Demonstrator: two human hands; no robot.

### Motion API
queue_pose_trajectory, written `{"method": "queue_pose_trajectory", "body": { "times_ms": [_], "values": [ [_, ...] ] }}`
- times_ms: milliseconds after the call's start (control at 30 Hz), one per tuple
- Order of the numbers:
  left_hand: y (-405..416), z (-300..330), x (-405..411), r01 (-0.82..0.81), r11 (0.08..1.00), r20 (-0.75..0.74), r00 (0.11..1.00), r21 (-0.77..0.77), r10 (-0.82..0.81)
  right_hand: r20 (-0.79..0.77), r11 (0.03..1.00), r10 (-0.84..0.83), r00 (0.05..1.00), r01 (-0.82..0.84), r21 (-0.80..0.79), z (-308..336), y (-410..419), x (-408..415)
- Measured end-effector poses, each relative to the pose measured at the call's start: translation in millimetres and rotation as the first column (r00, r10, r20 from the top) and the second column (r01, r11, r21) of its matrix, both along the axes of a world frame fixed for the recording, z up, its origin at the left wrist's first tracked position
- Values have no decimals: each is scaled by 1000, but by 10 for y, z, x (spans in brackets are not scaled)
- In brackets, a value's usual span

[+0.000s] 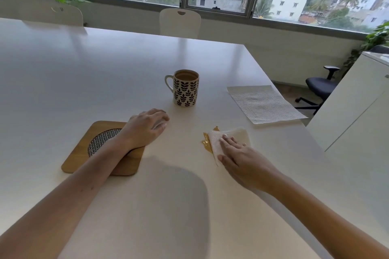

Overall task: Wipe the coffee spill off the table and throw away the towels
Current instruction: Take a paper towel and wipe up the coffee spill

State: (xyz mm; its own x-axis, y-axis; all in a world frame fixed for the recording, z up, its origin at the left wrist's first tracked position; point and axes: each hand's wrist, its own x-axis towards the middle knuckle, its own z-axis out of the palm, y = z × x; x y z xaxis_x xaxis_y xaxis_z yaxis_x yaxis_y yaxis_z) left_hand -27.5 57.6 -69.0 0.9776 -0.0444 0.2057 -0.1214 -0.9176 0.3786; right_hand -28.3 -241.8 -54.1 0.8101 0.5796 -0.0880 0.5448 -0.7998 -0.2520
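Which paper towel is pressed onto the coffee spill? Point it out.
The folded paper towel under the right hand, lying over the brown coffee spill. The other paper towel lies flat and untouched near the table's far right edge.

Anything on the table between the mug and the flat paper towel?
Nothing: in the head view the table is bare between the mug and the flat paper towel.

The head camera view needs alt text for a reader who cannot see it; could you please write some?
A person's right hand presses a folded paper towel onto a coffee spill on a white table. The left hand rests by a wooden trivet, near a patterned mug and a spare towel.
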Motion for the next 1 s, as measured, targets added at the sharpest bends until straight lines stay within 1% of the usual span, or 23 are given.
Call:
{"method": "queue_pose_trajectory", "body": {
  "times_ms": [100,200,233,300,367,400,467,533,567,600,667,733,800,900,1000],
  "values": [
    [2,2,1,-1,1000,-3,1000,-2,1,74,997,-10,997,5,71,17,-50,6],
    [0,9,-4,0,1000,-6,1000,-7,0,250,993,-52,967,23,119,2,-55,10],
    [-1,11,-7,-1,1000,-5,1000,-8,1,320,993,-55,946,17,119,-17,-46,8],
    [2,9,-8,0,1000,-2,1000,-12,0,448,996,-5,894,-35,82,-46,-19,-15],
    [2,8,-14,-1,1000,-3,1000,-18,1,505,997,25,863,-59,51,-59,-18,-54],
    [1,9,-17,-2,1000,-3,1000,-21,2,494,996,34,869,-72,57,-62,-19,-77],
    [-7,18,-24,-7,1000,-1,1000,-28,7,400,989,22,916,-78,124,0,-11,-105],
    [-17,24,-29,-13,999,-1,1000,-32,13,227,966,-31,973,-29,256,145,-19,-74],
    [-20,25,-29,-14,999,0,1000,-33,14,153,942,-59,986,4,336,228,-28,-26],
    [-19,23,-28,-14,999,3,1000,-33,14,109,919,-94,990,45,391,302,-36,45],
    [-16,19,-25,-13,999,8,1000,-31,13,82,890,-150,985,98,446,395,-42,205],
    [-12,16,-21,-10,1000,6,1000,-26,11,34,896,-150,988,121,428,387,-4,347],
    [-7,13,-17,-9,1000,6,1000,-25,9,-15,920,-134,991,130,370,315,84,448],
    [5,12,-18,-5,1000,-1,1000,-27,5,-7,947,-47,999,47,317,214,235,479],
    [10,14,-24,-1,1000,-2,1000,-28,1,-73,962,97,993,-75,264,193,289,405]
  ]
}}
